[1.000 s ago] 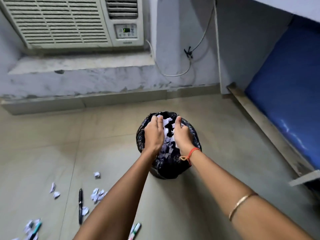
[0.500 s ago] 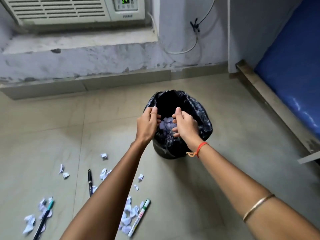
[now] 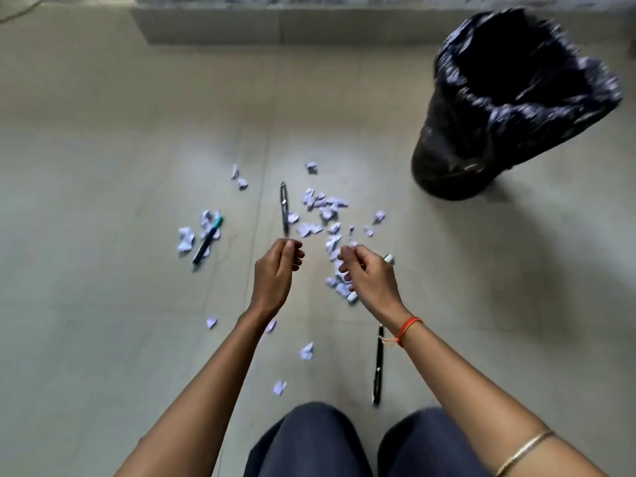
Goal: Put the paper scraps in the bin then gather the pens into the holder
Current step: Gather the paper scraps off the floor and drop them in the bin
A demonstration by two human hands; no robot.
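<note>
Small white paper scraps (image 3: 323,205) lie scattered over the tiled floor in front of me. Among them are a black pen (image 3: 284,208), a teal-capped pen (image 3: 207,241) to the left, and a second black pen (image 3: 378,366) near my right wrist. A white marker (image 3: 388,258) is mostly hidden under my right hand. My left hand (image 3: 277,270) and my right hand (image 3: 368,278) hover above the scraps with loosely curled fingers and hold nothing. The bin (image 3: 457,149), lined with a black bag, stands at the upper right. No pen holder is in view.
My knees in dark trousers (image 3: 309,442) fill the bottom edge. A low concrete step (image 3: 275,25) runs along the top. Bare tile stretches to the left and lower right.
Both hands have left the bin's mouth and come back down over the scraps. The view has swung down and left, so the bin now sits at the upper right.
</note>
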